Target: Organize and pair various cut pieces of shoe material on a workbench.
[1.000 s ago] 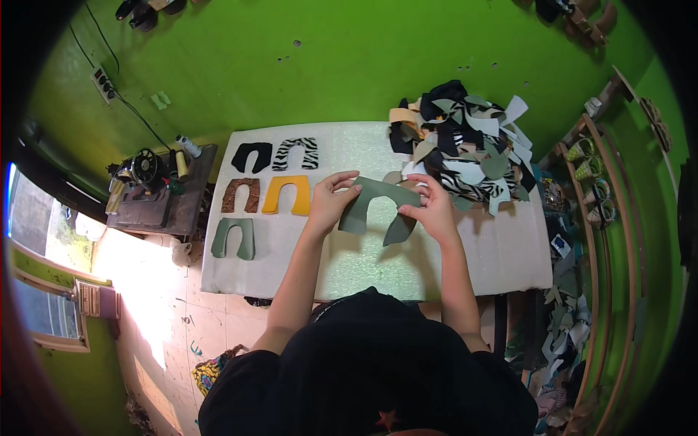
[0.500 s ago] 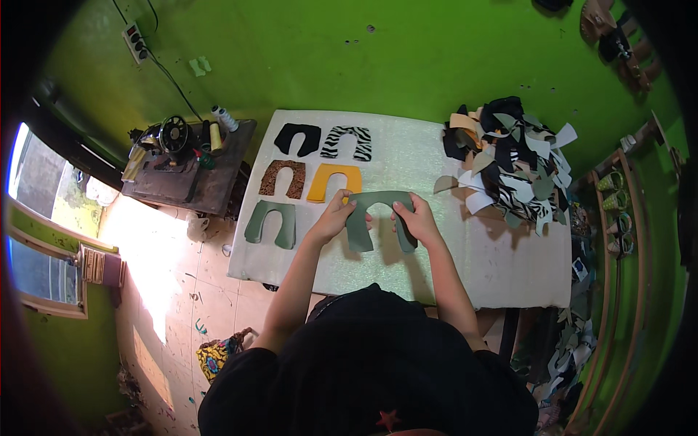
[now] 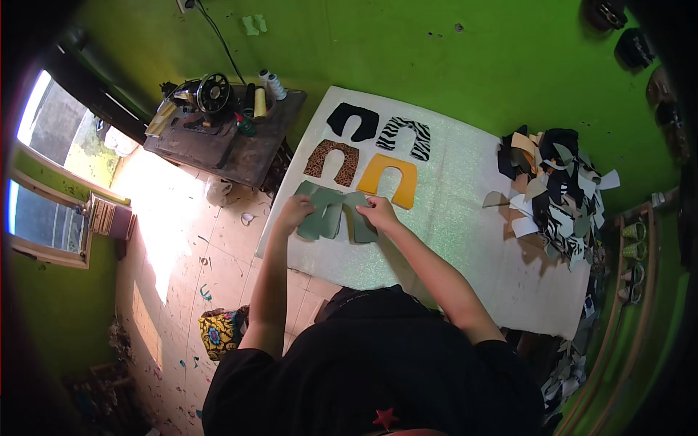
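Note:
A sage-green U-shaped piece (image 3: 362, 228) of sheet material hangs between my hands, partly over another green piece (image 3: 308, 229) on the table. My right hand (image 3: 379, 212) pinches its right side between thumb and fingers. My left hand (image 3: 297, 211) closes at the left edge of the overlapping green pieces; its fingertips partly hide which layers it grips. Just beyond lie a leopard-print U-shaped piece (image 3: 315, 160) and a yellow one (image 3: 371, 176). Farther back are a black piece (image 3: 339, 120) and a zebra-striped one (image 3: 420, 147).
The pale table (image 3: 458, 240) carries a heap of mixed offcuts (image 3: 560, 196) at its right end. To the left, a sewing machine (image 3: 213, 93) with thread spools (image 3: 259, 103) stands on a dark wooden stand (image 3: 243, 156). A patterned bag (image 3: 219, 334) lies on the floor. A shoe rack (image 3: 643, 276) stands right.
Both hands have carried the green U-shaped piece leftward, from beside the yellow piece onto the green one lying on the table. The head view has turned and shifted too.

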Demonstrator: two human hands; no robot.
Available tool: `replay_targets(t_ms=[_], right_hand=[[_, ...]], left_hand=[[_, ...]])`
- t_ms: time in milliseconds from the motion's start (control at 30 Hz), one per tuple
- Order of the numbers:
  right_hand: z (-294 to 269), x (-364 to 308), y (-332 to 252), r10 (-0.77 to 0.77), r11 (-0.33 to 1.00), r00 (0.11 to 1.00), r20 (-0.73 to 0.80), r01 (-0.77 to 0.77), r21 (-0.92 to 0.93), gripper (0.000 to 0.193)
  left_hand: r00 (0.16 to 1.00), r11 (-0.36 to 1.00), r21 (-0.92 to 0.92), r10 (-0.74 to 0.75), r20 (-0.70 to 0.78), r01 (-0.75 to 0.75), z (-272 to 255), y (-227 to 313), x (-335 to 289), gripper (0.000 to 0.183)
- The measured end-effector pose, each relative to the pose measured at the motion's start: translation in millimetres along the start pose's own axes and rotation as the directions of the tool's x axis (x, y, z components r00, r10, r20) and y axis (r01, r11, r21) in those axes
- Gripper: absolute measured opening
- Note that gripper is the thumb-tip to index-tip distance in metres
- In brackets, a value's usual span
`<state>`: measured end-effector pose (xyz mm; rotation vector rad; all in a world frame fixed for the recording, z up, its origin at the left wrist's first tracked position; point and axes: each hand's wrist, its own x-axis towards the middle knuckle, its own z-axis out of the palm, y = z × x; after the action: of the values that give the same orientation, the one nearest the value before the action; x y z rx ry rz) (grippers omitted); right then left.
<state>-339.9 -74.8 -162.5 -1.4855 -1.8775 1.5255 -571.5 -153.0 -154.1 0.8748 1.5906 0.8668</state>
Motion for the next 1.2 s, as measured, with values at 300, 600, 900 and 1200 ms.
replay_targets(t_ms=[300,600,900,1200], right_hand=[[66.2,27.6,-17.5,0.287,0.810,0.947,0.147,-0.322,0.490,0.011],[72.9,18.2,-24.3,0.363,0.861,0.928,-0.085,-0.300,0.411,0.006],[75.1,19.7,-18.4,0.374,0.864,0.926,-0.057,-0.326,0.383,0.009],[76.9,-6.0,-19.0,-0.193,0.956,0.955,-0.226,0.132,-0.260,0.025]], left_hand=[[0.939,0.976,0.201,0.143,-0.313,-0.082,-37.5,-4.3,19.1,0.026],[0.904,0.921,0.389,0.179,-0.388,-0.015,-32.4,-20.6,30.0,0.026],[0.811,0.791,0.612,0.375,-0.450,-0.026,-17.0,-20.7,22.7,0.026],[0.745,0.652,0.758,0.514,-0.425,-0.018,30.1,4.1,-11.7,0.035]])
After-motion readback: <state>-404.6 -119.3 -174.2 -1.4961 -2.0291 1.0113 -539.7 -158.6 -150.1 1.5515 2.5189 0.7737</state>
